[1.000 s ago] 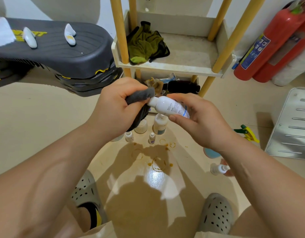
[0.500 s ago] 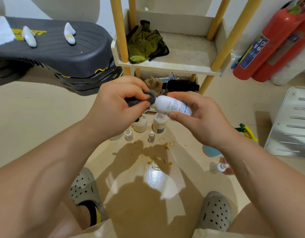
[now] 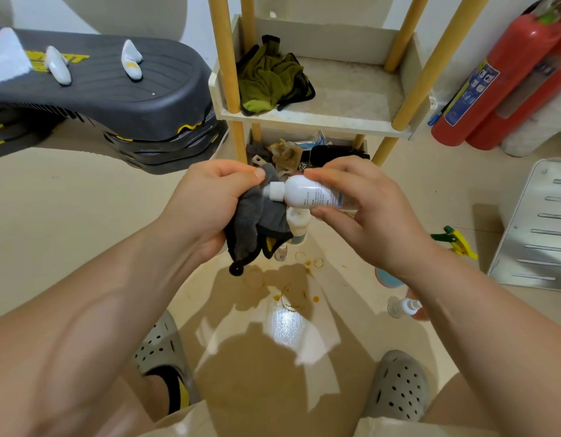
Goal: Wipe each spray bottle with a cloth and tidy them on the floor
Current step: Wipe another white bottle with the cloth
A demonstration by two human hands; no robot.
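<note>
Spray bottle [image 3: 309, 194] lies sideways between the hands, cap toward the left one. Best to roll it slowly so the grey cloth [image 3: 257, 222] reaches all round. Left hand [image 3: 206, 200] is bunched around the cloth; right hand [image 3: 370, 212] pinches the bottle's body, fingers curled, base seemingly against the palm.

Left hand [image 3: 210, 200], right hand [image 3: 377, 216] bare; forearms bare. Grey perforated clogs on both feet: left clog [image 3: 161, 348], right clog [image 3: 397, 386]. Black-and-yellow sock or strap [image 3: 175, 389] at left heel. Pale beige shorts [image 3: 184, 422] at near edge
</note>
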